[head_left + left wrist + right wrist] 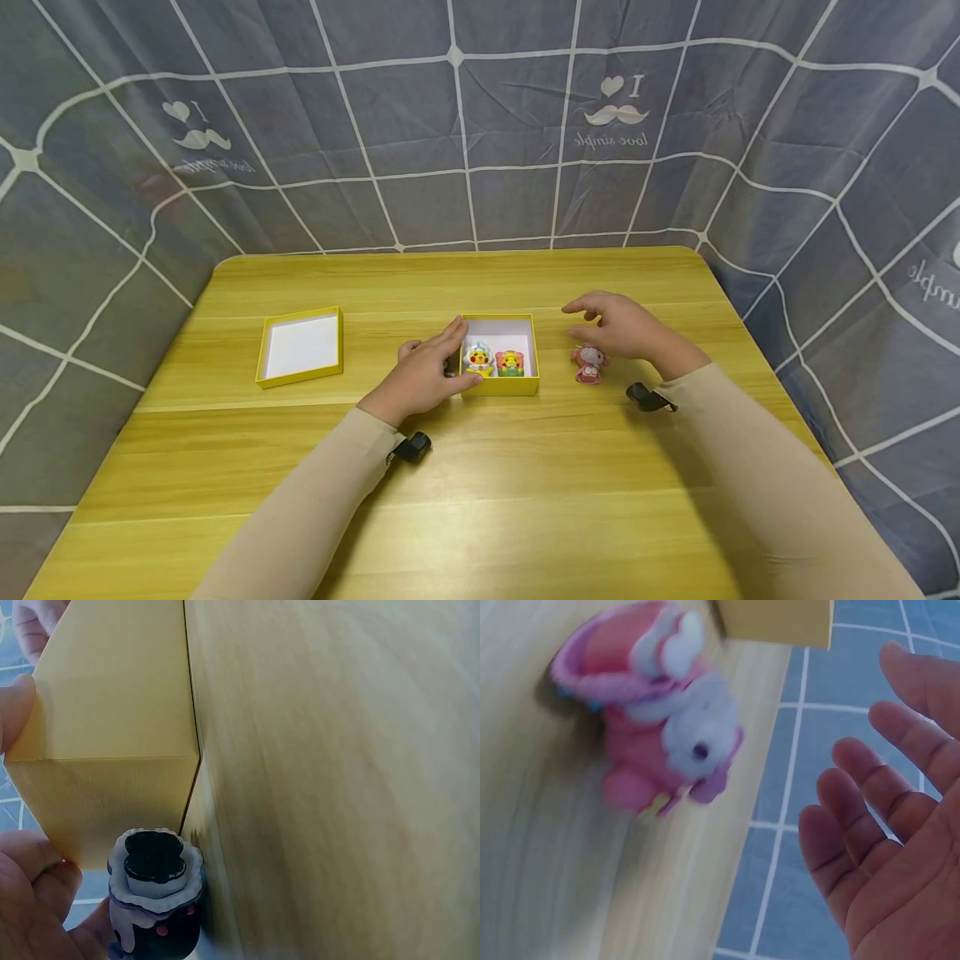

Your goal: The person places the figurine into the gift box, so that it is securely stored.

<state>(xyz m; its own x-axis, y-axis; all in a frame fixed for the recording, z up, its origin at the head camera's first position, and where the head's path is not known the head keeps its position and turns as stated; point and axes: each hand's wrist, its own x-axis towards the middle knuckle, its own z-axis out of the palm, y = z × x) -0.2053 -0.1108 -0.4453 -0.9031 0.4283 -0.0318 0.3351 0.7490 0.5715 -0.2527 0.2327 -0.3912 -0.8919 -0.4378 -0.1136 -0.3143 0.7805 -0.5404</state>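
Observation:
In the head view, my left hand (pixel 426 368) holds the left side of an open yellow box (pixel 501 387), thumb at the front rim and fingers by the far left corner. Inside stand two small figurines: a yellow-faced one in a white hood (pixel 478 360) and a pink-and-green one (pixel 511 364). Beside the box's left wall, below that hand, stands a dark figurine (pixel 156 930) with white trim, mostly hidden from above. My right hand (pixel 617 327), fingers apart and empty, hovers just behind a pink-and-white figurine (pixel 589 367) standing right of the box.
A shallow yellow lid (pixel 302 380) with a white inside lies at the left on the wooden table (pixel 480 500). Grey gridded cloth (pixel 517 108) hangs behind the table and along its sides.

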